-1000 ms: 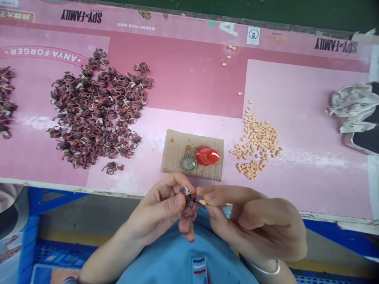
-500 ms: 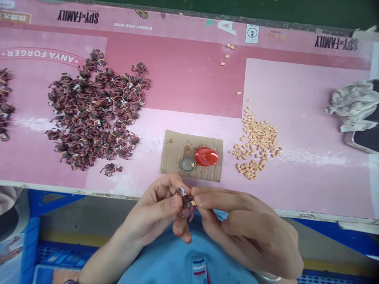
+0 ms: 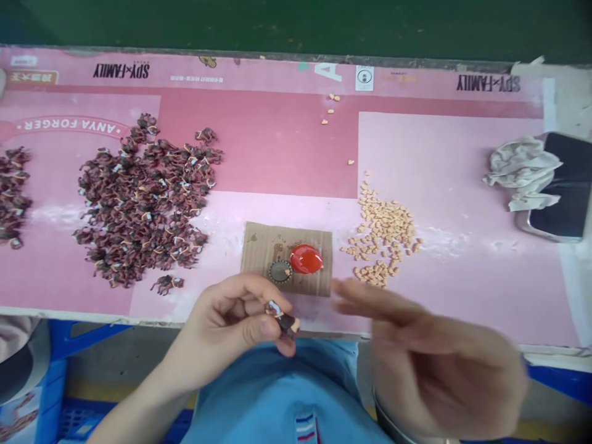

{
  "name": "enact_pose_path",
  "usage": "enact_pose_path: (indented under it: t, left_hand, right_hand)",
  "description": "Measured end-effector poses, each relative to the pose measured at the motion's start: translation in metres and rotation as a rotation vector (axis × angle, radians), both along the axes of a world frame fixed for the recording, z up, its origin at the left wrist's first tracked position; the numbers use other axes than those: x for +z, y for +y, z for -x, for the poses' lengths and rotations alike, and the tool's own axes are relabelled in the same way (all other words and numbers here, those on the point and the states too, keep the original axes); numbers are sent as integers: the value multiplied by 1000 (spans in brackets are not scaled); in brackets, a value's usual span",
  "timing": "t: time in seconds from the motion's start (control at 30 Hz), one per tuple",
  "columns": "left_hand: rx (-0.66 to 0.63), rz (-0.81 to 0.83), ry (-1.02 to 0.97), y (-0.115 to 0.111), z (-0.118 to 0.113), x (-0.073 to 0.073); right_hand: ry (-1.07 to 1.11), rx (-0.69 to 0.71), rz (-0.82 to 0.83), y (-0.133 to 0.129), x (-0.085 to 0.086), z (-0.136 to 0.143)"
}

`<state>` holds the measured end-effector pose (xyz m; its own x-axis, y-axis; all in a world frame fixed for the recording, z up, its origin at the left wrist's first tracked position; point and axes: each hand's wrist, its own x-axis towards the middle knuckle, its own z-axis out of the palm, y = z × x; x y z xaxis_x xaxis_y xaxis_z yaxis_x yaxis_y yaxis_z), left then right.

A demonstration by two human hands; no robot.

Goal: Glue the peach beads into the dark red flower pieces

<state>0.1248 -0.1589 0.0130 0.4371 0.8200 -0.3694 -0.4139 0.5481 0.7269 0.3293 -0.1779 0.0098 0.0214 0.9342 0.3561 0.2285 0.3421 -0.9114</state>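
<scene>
Pinched between the thumb and fingers of my left hand (image 3: pixel 235 320) is a small dark brown figure (image 3: pixel 283 319) with a pale blue patch and a tan piece at its lower right. My right hand (image 3: pixel 430 351), blurred by motion, is apart from it, right of the cardboard; its finger state is hard to read. On the cardboard (image 3: pixel 259 250) lie a red oval object (image 3: pixel 306 259) and a round bottle cap (image 3: pixel 280 271) with a small tan bit. A pile of tan pieces (image 3: pixel 388 225) lies beyond my right hand.
Many similar brown figures (image 3: pixel 143 203) are heaped on the left of the pink table (image 3: pixel 277 148), more at the far left edge. At the right, a crumpled whitish cloth (image 3: pixel 525 169) rests against a dark flat object (image 3: pixel 564 185). Blue crates (image 3: pixel 49 370) stand below, left.
My right hand has let go of the tan piece at the figure and moved away to the right. My left hand still holds the figure. The camera view has shifted.
</scene>
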Motion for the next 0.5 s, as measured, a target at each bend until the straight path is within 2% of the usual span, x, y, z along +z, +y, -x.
enact_pose_path:
  t: [0.1, 0.17, 0.2, 0.27, 0.33, 0.4, 0.43, 0.5]
  left_hand:
    - [-23, -376, 496, 29, 6, 11]
    - [-35, -620, 833, 65, 8, 16]
    - [-26, -698, 970, 89, 8, 16]
    - [41, -745, 1175, 145, 5, 14]
    - [-3, -664, 1249, 208, -2, 6]
    - [99, -700, 1276, 267, -10, -6]
    - [197, -728, 1305, 293, -14, -13]
    - [318, -752, 1333, 337, -21, -27]
  right_hand:
    - [43, -390, -89, 4, -17, -29]
    - [-18, -518, -119, 2, -30, -55]
    - [-84, -517, -105, -1, -36, -67]
    - [-270, -468, 33, -10, -43, -86]
    - [-443, -412, 148, -17, -46, -95]
    - [-561, -375, 174, -19, -45, -94]
    - [-593, -352, 152, -18, -44, -92]
    - [-639, -317, 105, -13, -42, -88]
